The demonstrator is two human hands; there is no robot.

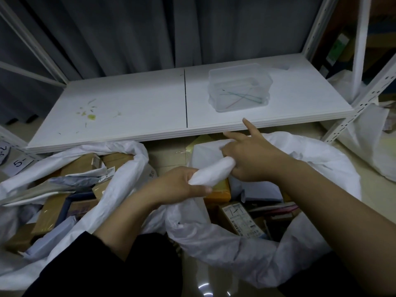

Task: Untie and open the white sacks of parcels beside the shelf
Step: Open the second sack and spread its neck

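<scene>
Two white sacks lie open on the floor below the shelf. The left sack (126, 183) shows brown boxes and grey mailers inside. The right sack (321, 168) holds boxes, among them one with a printed label (242, 219). A rolled piece of the right sack's rim (214, 171) runs between both hands. My left hand (180, 185) grips its lower end. My right hand (252, 159) holds its upper end with curled fingers, while the index finger and thumb stick out toward the shelf.
A white shelf board (128, 108) with greenish stains spans the view just behind the sacks. On it stands a clear plastic tub (240, 86) with coloured cable ties inside. A white metal upright (362, 103) and another white sack (372, 146) are at the right.
</scene>
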